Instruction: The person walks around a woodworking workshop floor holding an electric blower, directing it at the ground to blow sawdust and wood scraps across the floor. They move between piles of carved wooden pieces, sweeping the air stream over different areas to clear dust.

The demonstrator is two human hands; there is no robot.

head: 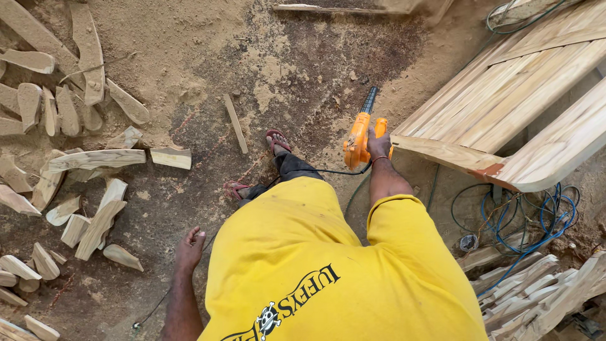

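At two o'clock, right hand (379,145) fingers wrap the light, rigid orange blower's (357,140) handle; left hand (190,248) hangs loosely curled, empty.

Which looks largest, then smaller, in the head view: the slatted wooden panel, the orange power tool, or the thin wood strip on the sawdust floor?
1. Slatted wooden panel, by far the largest.
2. Orange power tool, held in the right hand.
3. Thin wood strip, about as long as the tool but much slimmer; the tool sits nearer the camera, so this order is unsure.

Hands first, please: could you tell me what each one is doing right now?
Left hand: loosely curled, holding nothing visible.
Right hand: closed on the orange blower.
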